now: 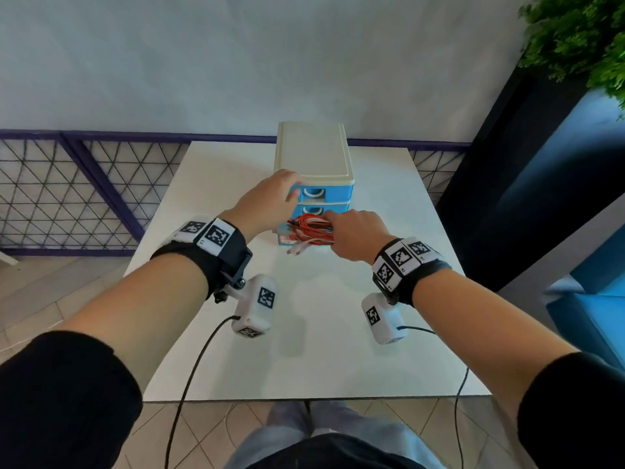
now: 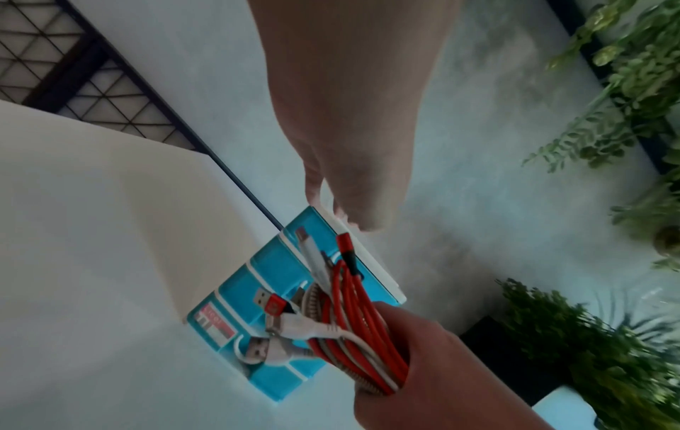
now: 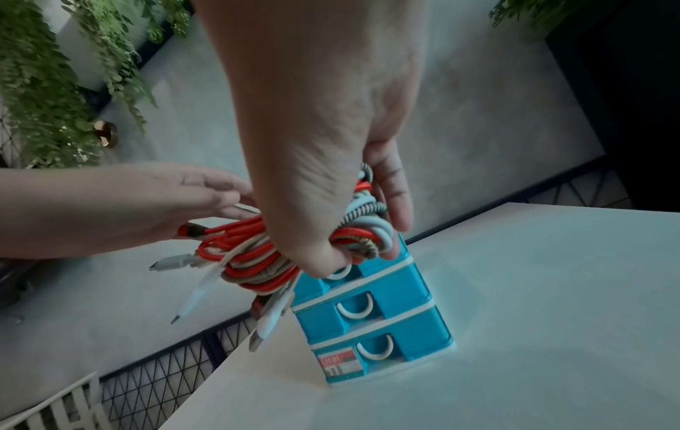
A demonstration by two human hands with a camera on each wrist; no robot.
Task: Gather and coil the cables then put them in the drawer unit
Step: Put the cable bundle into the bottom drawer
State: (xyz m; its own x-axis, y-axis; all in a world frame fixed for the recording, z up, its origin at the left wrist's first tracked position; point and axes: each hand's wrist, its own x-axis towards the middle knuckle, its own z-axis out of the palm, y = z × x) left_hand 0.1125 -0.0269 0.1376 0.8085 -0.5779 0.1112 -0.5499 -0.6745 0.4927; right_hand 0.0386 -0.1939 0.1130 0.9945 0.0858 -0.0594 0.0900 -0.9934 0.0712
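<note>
A small drawer unit (image 1: 313, 154) with a cream top and blue drawers stands at the middle of the white table (image 1: 304, 350). Its drawers (image 3: 386, 291) look closed. My right hand (image 1: 358, 235) grips a coiled bundle of red and white cables (image 1: 309, 230) right in front of the lower drawers. Loose plug ends (image 3: 184, 261) stick out to the left of the bundle (image 2: 353, 314). My left hand (image 1: 270, 198) reaches to the unit's top front left corner, by the top drawer (image 1: 338, 192), its fingers loosely extended and touching the edge (image 2: 342, 215).
The table's near half is bare. A purple-framed mesh fence (image 1: 67, 184) runs behind the table against a pale wall. A green plant (image 1: 581, 35) hangs at the upper right above a dark panel. Black leads (image 1: 189, 384) trail from the wrist cameras over the table's front edge.
</note>
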